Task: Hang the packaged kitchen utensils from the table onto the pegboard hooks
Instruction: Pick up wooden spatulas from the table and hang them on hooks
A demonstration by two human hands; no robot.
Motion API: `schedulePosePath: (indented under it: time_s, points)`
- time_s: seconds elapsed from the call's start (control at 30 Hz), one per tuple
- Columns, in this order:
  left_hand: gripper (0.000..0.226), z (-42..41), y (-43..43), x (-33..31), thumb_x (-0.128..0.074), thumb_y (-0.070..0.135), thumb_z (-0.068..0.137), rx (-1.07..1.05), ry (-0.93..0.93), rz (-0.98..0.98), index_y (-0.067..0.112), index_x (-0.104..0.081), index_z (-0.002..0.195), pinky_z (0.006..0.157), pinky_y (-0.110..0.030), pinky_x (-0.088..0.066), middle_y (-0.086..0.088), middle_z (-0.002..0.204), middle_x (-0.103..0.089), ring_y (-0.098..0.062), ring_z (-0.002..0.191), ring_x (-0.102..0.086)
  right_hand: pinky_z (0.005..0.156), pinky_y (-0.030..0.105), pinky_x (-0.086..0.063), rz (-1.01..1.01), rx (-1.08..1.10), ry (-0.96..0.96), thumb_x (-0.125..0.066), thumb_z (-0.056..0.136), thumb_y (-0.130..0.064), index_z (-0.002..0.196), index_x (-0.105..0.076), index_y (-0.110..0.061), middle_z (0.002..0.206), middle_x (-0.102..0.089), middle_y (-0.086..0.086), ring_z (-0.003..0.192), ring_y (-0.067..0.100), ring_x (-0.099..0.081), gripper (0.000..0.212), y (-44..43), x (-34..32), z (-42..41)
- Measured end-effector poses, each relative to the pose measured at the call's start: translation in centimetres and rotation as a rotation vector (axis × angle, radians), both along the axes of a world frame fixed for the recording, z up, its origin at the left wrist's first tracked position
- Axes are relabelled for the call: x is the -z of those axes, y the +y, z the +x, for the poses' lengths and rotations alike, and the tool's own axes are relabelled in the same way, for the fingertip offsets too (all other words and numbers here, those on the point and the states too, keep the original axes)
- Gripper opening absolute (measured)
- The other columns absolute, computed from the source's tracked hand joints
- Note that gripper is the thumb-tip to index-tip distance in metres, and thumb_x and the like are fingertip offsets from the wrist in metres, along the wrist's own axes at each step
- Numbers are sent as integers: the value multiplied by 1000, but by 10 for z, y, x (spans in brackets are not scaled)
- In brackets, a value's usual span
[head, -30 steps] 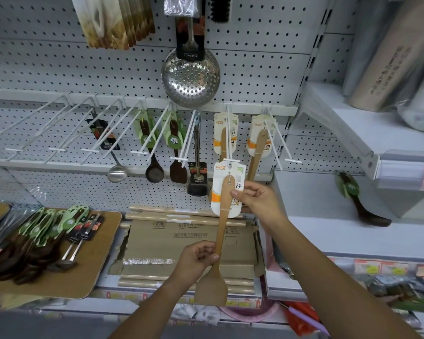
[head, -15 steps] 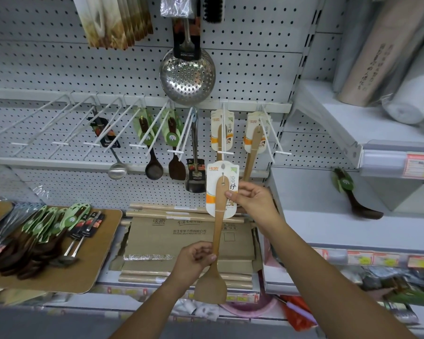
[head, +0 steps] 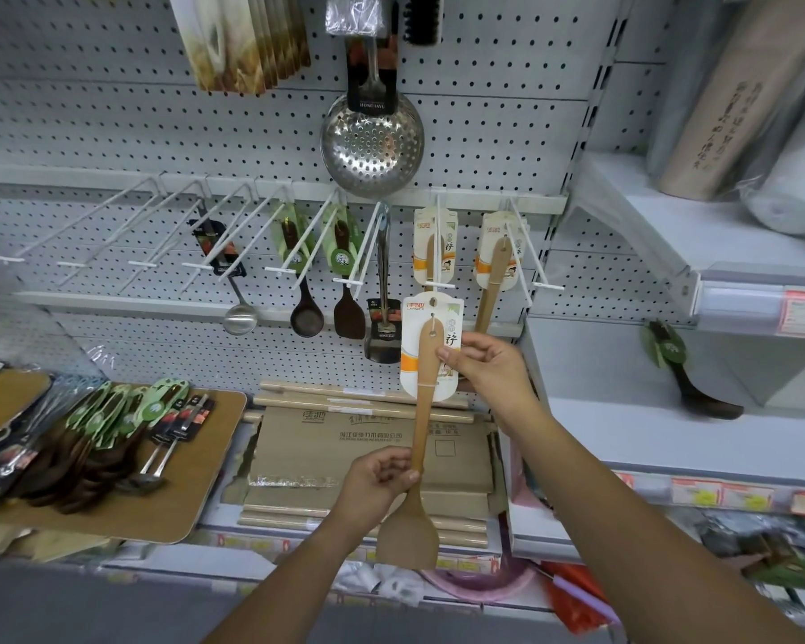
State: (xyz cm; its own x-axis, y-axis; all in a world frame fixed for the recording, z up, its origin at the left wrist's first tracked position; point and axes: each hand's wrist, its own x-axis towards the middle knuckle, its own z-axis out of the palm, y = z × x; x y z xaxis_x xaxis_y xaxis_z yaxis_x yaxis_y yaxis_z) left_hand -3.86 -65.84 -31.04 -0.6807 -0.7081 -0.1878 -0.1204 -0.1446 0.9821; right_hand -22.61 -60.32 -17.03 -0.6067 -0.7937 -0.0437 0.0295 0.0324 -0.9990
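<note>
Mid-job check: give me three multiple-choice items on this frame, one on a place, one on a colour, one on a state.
1. Where is the left hand on the wooden spatula?
A. on the card
B. low on the handle, above the blade
C. off it

2. What colour is the band on the spatula's card?
A. orange
B. blue
C. black

3. Is the held spatula on a hook?
A. hanging free
B. lying on the table
C. held in both hands below the hook tip

Answers: 1 B, fingers wrap the lower handle. 2 A, the band is orange. 3 C, the right hand pinches the card, its hole under the tip.
</note>
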Motion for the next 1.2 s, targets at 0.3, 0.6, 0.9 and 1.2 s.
schedulePosePath:
  time_s: [0.3,0.6,0.9,1.2]
  points:
    - [25,-5,-13,-1,-72,-6,82,-21,-14,3,11,-72,100,79,-29,-59,-6,86,-74,-20,84,-70,91,55,-56,20,28,-4,-76,85,-12,106,-73,-6,96,-78,9,94,28,-75,22,-12,0,-2]
    - [23,-9,-17,3,-73,-3,83,20,13,-11,6,-73,104,84,-35,-59,-14,94,-75,-30,91,-70,91,57,-56,-14,37,3,-76,85,-11,109,-73,-6,99,-78,11,95,29,-75,24,-11,2,-5]
    - [23,-5,-17,5,-73,-1,83,39,15,-3,8,-74,104,89,-44,-57,-14,95,-75,-34,94,-69,90,57,-56,-37,34,5,-74,87,-10,110,-73,-10,100,-78,10,96,28,-75,22,-9,2,-2]
    - [22,0,-12,6,-76,3,82,49,3,3,12,-75,102,90,-45,-57,-11,94,-75,-28,92,-70,92,57,-56,-52,41,-4,-73,88,-10,107,-73,-14,101,-78,7,98,27,-74,20,-5,2,4]
